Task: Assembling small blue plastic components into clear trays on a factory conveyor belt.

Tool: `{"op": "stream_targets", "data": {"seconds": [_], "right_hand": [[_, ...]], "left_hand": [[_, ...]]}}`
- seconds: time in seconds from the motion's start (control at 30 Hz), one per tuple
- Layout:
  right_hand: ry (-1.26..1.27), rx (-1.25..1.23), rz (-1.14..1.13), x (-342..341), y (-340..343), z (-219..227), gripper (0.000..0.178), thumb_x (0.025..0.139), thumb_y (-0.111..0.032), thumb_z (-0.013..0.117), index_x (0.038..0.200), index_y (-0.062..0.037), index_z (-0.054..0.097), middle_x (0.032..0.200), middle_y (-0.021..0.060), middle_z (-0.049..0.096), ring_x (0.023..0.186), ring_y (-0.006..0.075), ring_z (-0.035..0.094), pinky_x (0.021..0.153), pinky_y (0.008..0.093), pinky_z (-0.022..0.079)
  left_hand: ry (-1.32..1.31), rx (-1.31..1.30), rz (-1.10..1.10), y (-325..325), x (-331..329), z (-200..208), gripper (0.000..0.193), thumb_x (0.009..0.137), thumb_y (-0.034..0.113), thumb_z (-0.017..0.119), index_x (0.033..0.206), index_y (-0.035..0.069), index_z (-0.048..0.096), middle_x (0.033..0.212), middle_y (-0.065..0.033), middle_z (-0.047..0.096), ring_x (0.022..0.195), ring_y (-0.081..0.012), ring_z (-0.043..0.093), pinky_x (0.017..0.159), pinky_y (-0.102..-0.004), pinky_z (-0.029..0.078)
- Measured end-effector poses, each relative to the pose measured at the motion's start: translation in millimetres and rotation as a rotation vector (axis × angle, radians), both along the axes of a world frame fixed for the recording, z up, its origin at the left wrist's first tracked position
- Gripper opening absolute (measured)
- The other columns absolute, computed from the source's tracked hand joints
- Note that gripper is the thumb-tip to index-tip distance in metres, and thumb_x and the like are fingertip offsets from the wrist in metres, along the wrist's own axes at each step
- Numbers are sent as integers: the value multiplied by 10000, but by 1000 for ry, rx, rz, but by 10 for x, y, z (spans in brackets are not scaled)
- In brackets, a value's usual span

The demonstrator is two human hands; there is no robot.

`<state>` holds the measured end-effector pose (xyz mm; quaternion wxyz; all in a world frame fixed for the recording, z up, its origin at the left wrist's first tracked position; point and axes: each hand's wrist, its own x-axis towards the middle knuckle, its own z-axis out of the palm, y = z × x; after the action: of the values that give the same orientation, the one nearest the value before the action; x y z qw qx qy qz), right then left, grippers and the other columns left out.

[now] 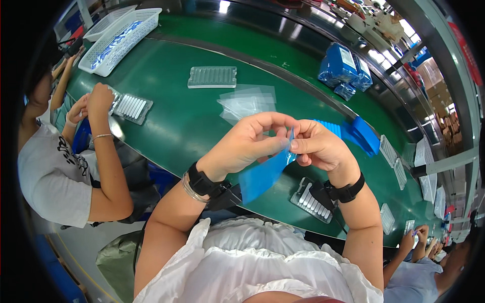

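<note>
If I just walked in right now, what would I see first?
Probably the blue film, bright in the middle, pinched by the left hand and right hand. Then maybe the shiny blue packs at the upper right, and the long white basket at the upper left.

A white basket (129,46) (its walls perforated) stands at upper left, cardboard boxes (437,87) far right.

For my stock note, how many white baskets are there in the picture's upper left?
2: one white basket holding blue-and-white packets, and a second basket behind it, partly hidden. Others may be hidden there.
</note>
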<state>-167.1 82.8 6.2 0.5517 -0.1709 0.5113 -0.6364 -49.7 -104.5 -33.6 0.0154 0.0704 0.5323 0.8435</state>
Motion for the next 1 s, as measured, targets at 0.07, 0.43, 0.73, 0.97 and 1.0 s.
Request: {"op": "stream_targets", "data": {"seconds": [0.07, 0.43, 0.73, 0.97, 1.0], "right_hand": [[-75, 11, 32, -7, -63, 6, 155, 888, -79, 823, 947, -49, 682, 783, 25, 683, 562, 66, 623, 471, 196, 487], [352, 16, -189, 112, -192, 50, 165, 862, -111, 853, 881, -50, 701, 772, 17, 701, 627, 62, 619, 518, 188, 443], [627, 82, -337, 98, -202, -18, 161, 835, -110, 865, 825, -44, 719, 734, 4, 681, 617, 55, 576, 532, 206, 422], [789, 308, -595, -442, 140, -5, 203, 835, -172, 848, 841, -21, 713, 722, 24, 671, 562, 81, 581, 499, 223, 433], [844, 365, -605, -545, 269, 7, 206, 839, -173, 840, 851, -12, 713, 720, 27, 668, 562, 82, 581, 500, 223, 434]], "left_hand": [[29, 41, 54, -17, -1, -44, 260, 999, 163, 691, 1191, -11, 668, 958, -42, 715, 740, -94, 695, 626, -280, 625], [-76, 250, 110, -82, -12, -80, 245, 952, 161, 766, 1128, -6, 731, 953, -74, 735, 753, -104, 703, 661, -292, 654], [-120, 96, 345, -63, -91, -124, 163, 936, 105, 766, 1051, -10, 753, 953, -70, 740, 785, -120, 709, 676, -249, 589], [345, -1487, 878, -152, -335, 11, 59, 740, 28, 708, 786, 62, 700, 854, -142, 654, 741, -348, 718, 615, -401, 579], [250, -1692, 791, -218, -383, -64, 42, 747, 39, 687, 788, 49, 690, 881, -152, 666, 767, -357, 712, 651, -427, 578]]}}
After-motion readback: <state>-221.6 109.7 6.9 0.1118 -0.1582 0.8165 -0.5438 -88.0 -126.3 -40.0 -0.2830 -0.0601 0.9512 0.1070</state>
